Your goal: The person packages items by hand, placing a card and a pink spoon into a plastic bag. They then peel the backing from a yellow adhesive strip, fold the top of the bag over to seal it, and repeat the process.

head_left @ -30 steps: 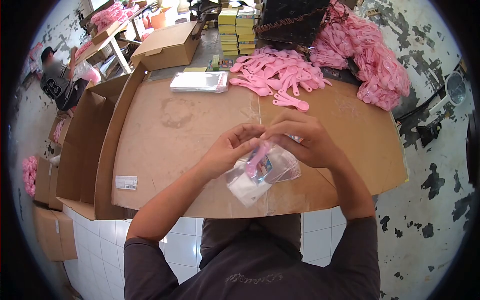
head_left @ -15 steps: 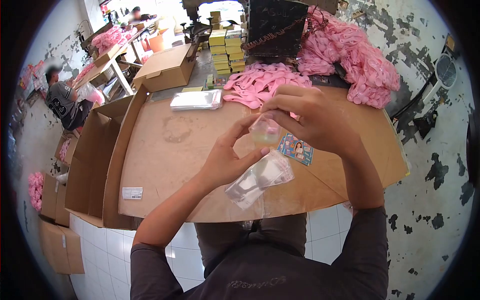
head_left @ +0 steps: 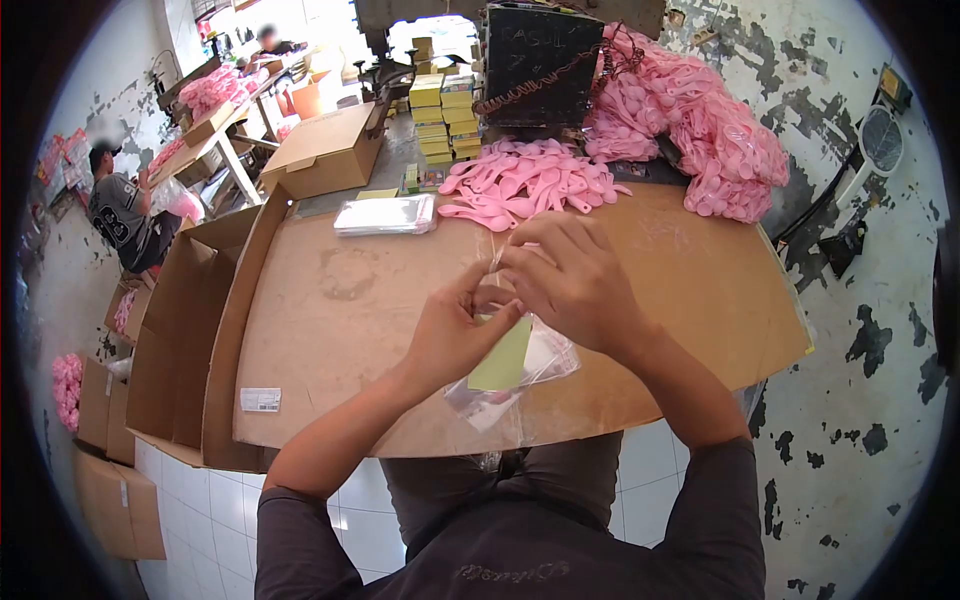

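Observation:
Over the front middle of the cardboard-topped table, my two hands meet at a small clear plastic bag [head_left: 492, 262]. My left hand [head_left: 452, 325] pinches its side between thumb and fingers. At the bag's upper end, the bent fingers of my right hand [head_left: 572, 280] are closed, partly hiding it. A pale yellow-green card [head_left: 502, 360] shows just below my left thumb, overlapping a stack of clear plastic bags [head_left: 550, 352] on the table. Beyond my hands lies a loose pile of pink plastic spoons [head_left: 530, 180].
A pack of clear bags [head_left: 385, 215] lies at the table's back left. An open cardboard box [head_left: 190, 340] adjoins the left edge. Bagged pink spoons [head_left: 700, 140] heap up at back right, near a black box [head_left: 540, 65] and stacked yellow cards [head_left: 440, 110]. A person [head_left: 125, 205] sits far left.
My right hand has come down and closer to my left. The yellow-green card now shows below my left thumb. The printed cards seen right of my hands no longer show there.

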`<state>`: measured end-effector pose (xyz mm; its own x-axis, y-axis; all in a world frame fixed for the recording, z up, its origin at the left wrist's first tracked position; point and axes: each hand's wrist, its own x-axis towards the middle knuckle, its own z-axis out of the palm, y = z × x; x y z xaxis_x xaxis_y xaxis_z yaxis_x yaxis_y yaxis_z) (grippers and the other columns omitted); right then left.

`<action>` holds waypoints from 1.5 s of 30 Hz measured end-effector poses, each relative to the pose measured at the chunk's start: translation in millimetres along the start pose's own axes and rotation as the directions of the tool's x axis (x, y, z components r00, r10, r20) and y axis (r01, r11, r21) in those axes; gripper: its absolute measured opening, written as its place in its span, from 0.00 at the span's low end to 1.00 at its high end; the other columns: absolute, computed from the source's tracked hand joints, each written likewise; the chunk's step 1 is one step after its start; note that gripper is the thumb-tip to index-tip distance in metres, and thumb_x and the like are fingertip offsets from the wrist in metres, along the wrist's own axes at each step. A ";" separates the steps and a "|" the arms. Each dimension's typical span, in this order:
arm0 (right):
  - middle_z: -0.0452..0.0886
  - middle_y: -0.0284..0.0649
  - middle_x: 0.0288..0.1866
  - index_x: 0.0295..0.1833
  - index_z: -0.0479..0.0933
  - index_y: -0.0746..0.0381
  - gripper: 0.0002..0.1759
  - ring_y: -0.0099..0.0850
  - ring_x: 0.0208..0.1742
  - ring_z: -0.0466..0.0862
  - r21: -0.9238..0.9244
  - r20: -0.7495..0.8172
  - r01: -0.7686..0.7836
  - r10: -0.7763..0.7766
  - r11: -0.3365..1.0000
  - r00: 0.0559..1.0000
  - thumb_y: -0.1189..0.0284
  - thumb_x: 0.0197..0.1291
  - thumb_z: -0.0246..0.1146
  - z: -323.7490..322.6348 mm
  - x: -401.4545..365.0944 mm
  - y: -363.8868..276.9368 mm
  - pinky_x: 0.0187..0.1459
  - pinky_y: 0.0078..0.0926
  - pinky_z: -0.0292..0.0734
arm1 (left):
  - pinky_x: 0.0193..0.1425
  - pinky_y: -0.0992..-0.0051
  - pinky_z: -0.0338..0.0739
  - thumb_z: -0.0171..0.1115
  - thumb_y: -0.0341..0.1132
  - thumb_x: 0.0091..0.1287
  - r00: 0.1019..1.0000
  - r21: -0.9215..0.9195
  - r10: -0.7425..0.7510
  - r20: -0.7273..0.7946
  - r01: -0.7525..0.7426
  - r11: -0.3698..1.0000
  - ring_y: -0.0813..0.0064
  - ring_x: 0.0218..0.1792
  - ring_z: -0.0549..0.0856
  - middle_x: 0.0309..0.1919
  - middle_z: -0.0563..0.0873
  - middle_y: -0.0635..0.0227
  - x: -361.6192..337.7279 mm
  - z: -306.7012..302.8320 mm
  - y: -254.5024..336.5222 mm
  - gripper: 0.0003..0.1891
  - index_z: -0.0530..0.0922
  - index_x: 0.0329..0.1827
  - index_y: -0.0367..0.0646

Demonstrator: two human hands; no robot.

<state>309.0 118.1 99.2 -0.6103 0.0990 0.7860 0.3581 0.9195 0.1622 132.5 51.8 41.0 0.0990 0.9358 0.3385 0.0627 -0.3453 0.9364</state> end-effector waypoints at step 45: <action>0.83 0.40 0.38 0.50 0.80 0.68 0.09 0.39 0.38 0.84 0.176 0.433 -0.806 0.691 0.565 0.579 0.74 0.70 0.62 -41.0 -137.4 225.4 0.46 0.34 0.79 | 0.56 0.72 0.85 0.65 0.26 0.74 0.968 -0.333 -0.248 -0.029 0.224 0.916 0.69 0.49 0.92 0.48 0.92 0.53 3.1 -33.4 -35.8 0.12 0.81 0.57 0.33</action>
<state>502.5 296.2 52.2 -0.4118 0.8573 0.3090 0.5696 0.5068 -0.6471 97.4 69.5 11.6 0.0516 0.9938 0.0987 -0.2506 -0.0828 0.9645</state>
